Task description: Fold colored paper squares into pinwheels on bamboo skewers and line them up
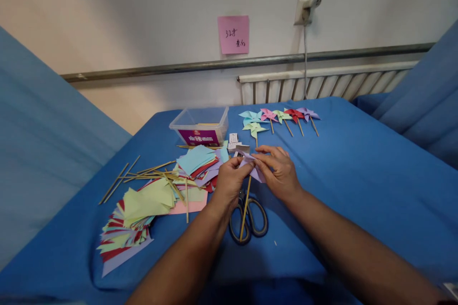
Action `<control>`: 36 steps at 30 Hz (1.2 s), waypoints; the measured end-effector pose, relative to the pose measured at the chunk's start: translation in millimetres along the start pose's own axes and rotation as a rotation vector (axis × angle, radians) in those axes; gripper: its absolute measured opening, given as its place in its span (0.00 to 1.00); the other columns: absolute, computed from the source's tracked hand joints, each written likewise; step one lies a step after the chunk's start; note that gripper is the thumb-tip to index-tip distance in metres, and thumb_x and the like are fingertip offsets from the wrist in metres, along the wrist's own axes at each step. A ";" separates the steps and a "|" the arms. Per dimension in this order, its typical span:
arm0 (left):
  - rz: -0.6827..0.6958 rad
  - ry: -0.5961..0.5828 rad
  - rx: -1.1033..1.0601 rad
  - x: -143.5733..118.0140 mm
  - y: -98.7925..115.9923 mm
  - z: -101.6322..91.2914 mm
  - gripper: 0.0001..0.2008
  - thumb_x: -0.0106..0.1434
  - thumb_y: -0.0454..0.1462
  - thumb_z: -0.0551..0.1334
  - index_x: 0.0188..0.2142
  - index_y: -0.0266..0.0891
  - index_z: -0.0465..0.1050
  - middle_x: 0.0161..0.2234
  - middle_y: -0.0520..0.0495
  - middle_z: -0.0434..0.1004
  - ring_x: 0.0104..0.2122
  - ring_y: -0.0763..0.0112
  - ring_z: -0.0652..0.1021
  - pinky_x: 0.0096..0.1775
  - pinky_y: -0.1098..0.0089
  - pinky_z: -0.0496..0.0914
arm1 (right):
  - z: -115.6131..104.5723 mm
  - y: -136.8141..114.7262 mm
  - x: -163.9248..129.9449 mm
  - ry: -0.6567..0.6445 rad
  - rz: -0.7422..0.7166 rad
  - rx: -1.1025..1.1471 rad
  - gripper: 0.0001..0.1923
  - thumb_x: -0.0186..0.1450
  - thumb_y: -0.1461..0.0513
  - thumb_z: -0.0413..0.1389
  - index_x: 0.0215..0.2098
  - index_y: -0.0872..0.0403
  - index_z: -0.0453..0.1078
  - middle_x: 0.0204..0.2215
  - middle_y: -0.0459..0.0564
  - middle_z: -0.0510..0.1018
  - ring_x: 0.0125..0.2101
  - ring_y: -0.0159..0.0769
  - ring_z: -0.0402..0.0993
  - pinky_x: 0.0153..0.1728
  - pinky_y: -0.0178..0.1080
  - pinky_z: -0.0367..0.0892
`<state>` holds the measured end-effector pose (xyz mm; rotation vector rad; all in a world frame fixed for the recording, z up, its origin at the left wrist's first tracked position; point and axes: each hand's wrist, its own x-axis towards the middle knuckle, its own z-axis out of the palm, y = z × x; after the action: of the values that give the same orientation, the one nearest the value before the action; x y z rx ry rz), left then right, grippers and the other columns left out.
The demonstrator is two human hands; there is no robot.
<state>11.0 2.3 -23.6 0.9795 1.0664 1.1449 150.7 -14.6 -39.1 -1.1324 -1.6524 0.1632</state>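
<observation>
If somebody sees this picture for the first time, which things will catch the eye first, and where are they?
At centre, the left hand and right hand pinch a lilac paper pinwheel on a wooden stick, above scissors on the blue table. A row of finished pinwheels lies behind them, and coloured paper squares spread out at left.

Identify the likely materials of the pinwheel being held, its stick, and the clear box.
Pinwheel: lilac paper, matte, sharply creased folds.
Stick: looks like bamboo or wood, pale tan, thin and straight.
Clear box: likely plastic, see-through walls with a purple label.
</observation>
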 end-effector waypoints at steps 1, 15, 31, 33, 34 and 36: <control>0.010 0.002 0.012 0.3 0.0 -0.3 0.15 0.43 0.40 0.72 0.30 0.34 0.77 0.27 0.48 0.78 0.25 0.71 0.75 0.31 0.71 0.68 | -0.5 -1.2 0.3 -0.005 0.017 0.037 0.11 0.67 0.59 0.54 0.42 0.47 0.78 0.45 0.50 0.78 0.45 0.41 0.73 0.48 0.46 0.63; -0.067 -0.120 0.039 -8.5 7.0 4.5 0.13 0.45 0.40 0.73 0.26 0.36 0.74 0.24 0.50 0.76 0.22 0.73 0.73 0.29 0.71 0.66 | -3.0 14.7 10.0 -0.176 0.688 0.855 0.13 0.57 0.51 0.64 0.33 0.50 0.80 0.35 0.49 0.80 0.38 0.37 0.74 0.41 0.39 0.65; -0.180 -0.290 -0.073 -15.5 5.6 6.9 0.17 0.45 0.39 0.74 0.34 0.34 0.78 0.29 0.47 0.78 0.25 0.72 0.75 0.33 0.70 0.68 | -12.1 2.6 11.9 -0.315 0.905 1.295 0.14 0.57 0.53 0.65 0.33 0.56 0.77 0.28 0.48 0.80 0.29 0.32 0.73 0.35 0.35 0.67; -0.227 -0.345 -0.108 -16.8 6.3 7.7 0.19 0.45 0.37 0.74 0.37 0.34 0.78 0.31 0.45 0.79 0.28 0.69 0.77 0.36 0.68 0.69 | -14.6 5.0 11.8 -0.389 0.898 1.297 0.15 0.57 0.53 0.65 0.35 0.56 0.78 0.31 0.50 0.80 0.31 0.33 0.74 0.38 0.36 0.67; -0.249 -0.362 -0.113 -17.4 6.7 8.0 0.18 0.45 0.36 0.74 0.37 0.34 0.79 0.31 0.45 0.79 0.28 0.69 0.77 0.37 0.67 0.69 | -16.2 6.2 12.0 -0.426 0.890 1.296 0.15 0.56 0.53 0.65 0.35 0.57 0.78 0.32 0.50 0.80 0.32 0.33 0.75 0.38 0.36 0.67; -0.281 -0.376 -0.113 -18.7 7.5 8.4 0.17 0.45 0.35 0.73 0.36 0.34 0.79 0.29 0.45 0.78 0.27 0.70 0.76 0.36 0.68 0.69 | -19.6 8.2 12.9 -0.491 0.872 1.301 0.15 0.55 0.54 0.66 0.35 0.57 0.78 0.33 0.51 0.81 0.33 0.33 0.75 0.40 0.36 0.68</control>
<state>16.1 -15.4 -11.9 0.8806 0.7953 0.7463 171.7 -8.8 -27.2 -0.6584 -0.8994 1.8725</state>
